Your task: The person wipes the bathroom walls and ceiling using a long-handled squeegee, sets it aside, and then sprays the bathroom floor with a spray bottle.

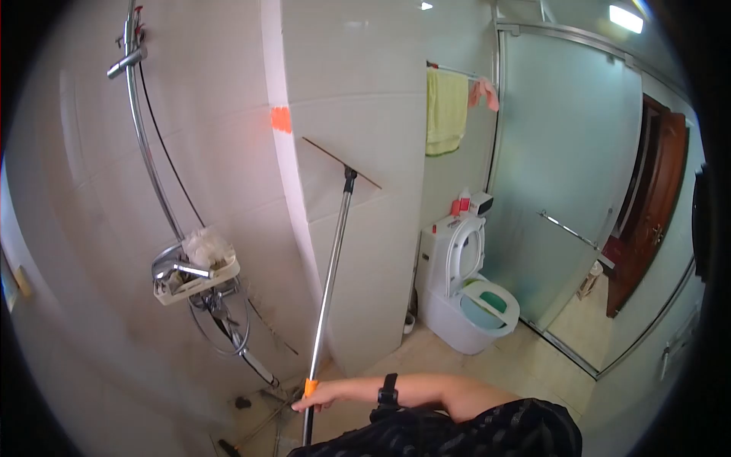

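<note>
My right hand [318, 395] is closed around the pole [332, 274] of a long-handled squeegee, near an orange collar [311, 386]. The arm reaches in from the lower right, with a dark watch [388, 392] on the wrist. At the pole's upper end the thin squeegee blade [349, 169] lies slanted, seemingly against the pale tiled wall of a projecting column [365, 251]. The lower end of the pole runs out of view at the bottom. My left hand is not in view.
At left are a shower rail [145, 129] and a white caddy [199, 283]. A white toilet [464, 324] with raised lid stands right of the column, before a frosted glass door [563, 175]. A yellow towel [445, 113] hangs above. Thin-handled tools [259, 426] lie low on the floor.
</note>
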The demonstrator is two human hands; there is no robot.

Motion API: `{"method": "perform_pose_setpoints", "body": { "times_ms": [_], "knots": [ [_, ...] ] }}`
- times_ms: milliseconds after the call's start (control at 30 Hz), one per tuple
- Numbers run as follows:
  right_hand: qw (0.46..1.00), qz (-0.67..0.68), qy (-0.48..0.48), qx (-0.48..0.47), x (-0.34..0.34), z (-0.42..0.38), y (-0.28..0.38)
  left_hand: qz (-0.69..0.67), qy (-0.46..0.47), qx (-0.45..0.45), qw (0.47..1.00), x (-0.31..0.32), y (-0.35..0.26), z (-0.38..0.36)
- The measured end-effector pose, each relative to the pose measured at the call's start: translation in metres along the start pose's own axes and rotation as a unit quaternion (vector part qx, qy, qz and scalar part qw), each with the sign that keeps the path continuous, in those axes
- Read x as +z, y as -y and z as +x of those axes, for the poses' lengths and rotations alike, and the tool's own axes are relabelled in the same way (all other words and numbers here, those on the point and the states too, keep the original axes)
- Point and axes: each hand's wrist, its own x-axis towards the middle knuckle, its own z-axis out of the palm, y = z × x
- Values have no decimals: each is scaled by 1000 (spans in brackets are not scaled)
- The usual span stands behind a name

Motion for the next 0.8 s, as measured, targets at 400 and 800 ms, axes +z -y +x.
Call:
{"method": "perform_pose_setpoints", "body": {
  "times_ms": [400,800],
  "knots": [
    [780,274,-400,-396,-178,-68,168,28,-83,171,981,-43,-84,-45],
    [950,300,-69,50,50,101,-42,105,-116,-97,983,-26,245,-81]
  ]
}}
